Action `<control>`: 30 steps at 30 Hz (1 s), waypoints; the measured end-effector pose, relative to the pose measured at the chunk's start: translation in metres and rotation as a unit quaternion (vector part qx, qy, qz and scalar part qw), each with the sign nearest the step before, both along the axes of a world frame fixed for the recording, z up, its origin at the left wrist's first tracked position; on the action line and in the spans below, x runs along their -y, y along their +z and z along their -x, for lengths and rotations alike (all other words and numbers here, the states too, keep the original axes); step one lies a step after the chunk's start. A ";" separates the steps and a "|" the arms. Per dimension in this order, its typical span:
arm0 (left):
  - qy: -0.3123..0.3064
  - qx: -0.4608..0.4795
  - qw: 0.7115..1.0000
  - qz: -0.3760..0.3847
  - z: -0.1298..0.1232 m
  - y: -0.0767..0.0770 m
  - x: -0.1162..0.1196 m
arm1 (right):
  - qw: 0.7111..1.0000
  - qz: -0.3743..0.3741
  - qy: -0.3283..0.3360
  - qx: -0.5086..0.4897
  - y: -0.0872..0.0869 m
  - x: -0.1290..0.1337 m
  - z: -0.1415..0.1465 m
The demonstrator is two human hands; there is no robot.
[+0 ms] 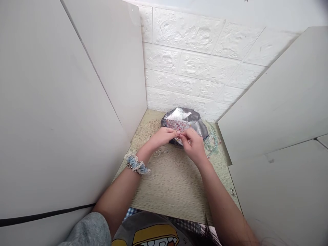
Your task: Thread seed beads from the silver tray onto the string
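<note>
Left hand (pixel 164 135): from where I watch, thumb and forefinger are pinched, tips meeting the other hand's; what lies between them is too small to tell.
Right hand (pixel 192 142): pinched likewise, other fingers curled; I cannot tell what it grips, if anything.
Beads (pixel 176 124): small, pink and pale, heaped on the lining just behind the fingertips.
Silver bag (pixel 188 116): spread open on the tabletop (pixel 174 188), near the textured wall (pixel 189 61), the hands over its front rim.
Spill risk: a wrist pressing that soft rim could, I judge, tip beads out (tiny ones roll far).
Drop risk: a loosened pinch could lose anything small held there.
Snag risk: the pale strand (pixel 164 151) lies near the left forearm; the frilled scrunchie (pixel 137 164) on it could catch.
Right of bag: the green strand (pixel 212 140) lies just beside it, so I'd avoid sweeping that way.
Edges: left panel (pixel 120 51) and right panel (pixel 276 92) hem the tabletop in; the wall closes the back.
Open room: mostly the bare stretch between the forearms, toward the wearer.
</note>
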State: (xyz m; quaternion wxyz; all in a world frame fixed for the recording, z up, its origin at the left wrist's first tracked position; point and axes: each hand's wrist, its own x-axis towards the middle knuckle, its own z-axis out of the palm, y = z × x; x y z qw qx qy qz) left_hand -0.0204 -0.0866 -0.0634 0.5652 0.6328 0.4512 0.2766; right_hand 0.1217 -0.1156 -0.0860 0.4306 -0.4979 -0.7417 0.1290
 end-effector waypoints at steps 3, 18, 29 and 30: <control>-0.014 0.017 1.000 0.020 -0.001 -0.001 0.000 | 1.000 -0.013 0.007 0.020 0.000 0.000 0.001; -0.156 0.260 0.944 0.132 0.014 0.007 0.002 | 0.760 0.196 -0.036 -0.619 0.017 -0.011 -0.038; -0.111 0.312 0.938 0.106 0.025 0.005 -0.003 | 0.755 0.000 -0.159 -0.636 0.000 -0.020 -0.064; -0.122 0.307 0.938 0.101 0.025 0.005 -0.003 | 0.763 -0.003 -0.160 -0.627 0.000 -0.020 -0.063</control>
